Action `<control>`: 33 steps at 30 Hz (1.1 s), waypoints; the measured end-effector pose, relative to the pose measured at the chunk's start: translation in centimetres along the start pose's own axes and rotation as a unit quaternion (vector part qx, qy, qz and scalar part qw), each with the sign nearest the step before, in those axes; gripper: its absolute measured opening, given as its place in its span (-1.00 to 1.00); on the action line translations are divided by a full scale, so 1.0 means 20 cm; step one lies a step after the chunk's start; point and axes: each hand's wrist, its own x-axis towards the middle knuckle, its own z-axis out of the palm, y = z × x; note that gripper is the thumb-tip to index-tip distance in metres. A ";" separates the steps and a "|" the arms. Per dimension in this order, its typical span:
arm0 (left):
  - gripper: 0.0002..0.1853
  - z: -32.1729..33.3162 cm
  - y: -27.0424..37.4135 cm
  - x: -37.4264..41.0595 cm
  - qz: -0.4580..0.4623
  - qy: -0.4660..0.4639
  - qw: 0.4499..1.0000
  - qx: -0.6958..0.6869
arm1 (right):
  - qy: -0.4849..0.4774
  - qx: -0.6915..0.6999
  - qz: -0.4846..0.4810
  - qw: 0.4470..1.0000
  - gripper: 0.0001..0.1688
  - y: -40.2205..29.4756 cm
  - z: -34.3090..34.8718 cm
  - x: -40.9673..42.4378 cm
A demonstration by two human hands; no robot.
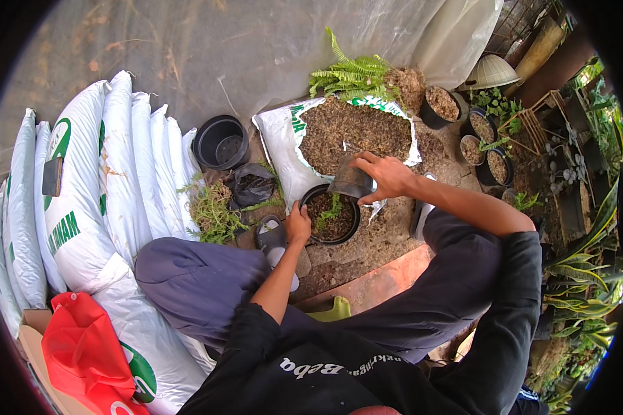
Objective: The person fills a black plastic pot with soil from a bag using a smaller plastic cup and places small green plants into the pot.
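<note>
My left hand (298,225) grips the left rim of a round black plastic plant pot (354,228), which holds dark growing mix and a small green fern (330,213). In my right hand (387,175) is a smaller, dirty plastic pot (351,176), tilted over the far edge of the black pot. Whether anything is coming out of it cannot be seen. Just beyond lies a white sack (280,140), cut open on top, full of loose brown growing mix (355,129).
Stacked white sacks (78,197) stand at left, a phone (52,177) on one. An empty black pot (221,142), a black plastic bag (253,184) and uprooted plants (215,212) lie nearer. Ferns (350,75) are behind the open sack; several filled pots (482,128) stand right.
</note>
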 end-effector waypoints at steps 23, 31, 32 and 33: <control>-0.65 0.05 0.02 -0.07 0.022 0.064 0.998 0.008 | 0.107 0.072 0.382 0.915 0.05 0.55 0.20 0.13; -0.64 0.10 -0.02 -0.07 0.033 0.108 0.994 -0.010 | -0.032 0.205 0.444 0.872 0.14 0.27 0.36 0.51; -0.64 0.11 -0.02 -0.07 0.032 0.106 0.994 -0.017 | 0.011 0.160 0.433 0.887 0.16 0.25 0.44 0.54; -0.64 0.10 -0.02 -0.07 0.031 0.105 0.994 -0.022 | 0.020 0.165 0.423 0.891 0.16 0.24 0.44 0.58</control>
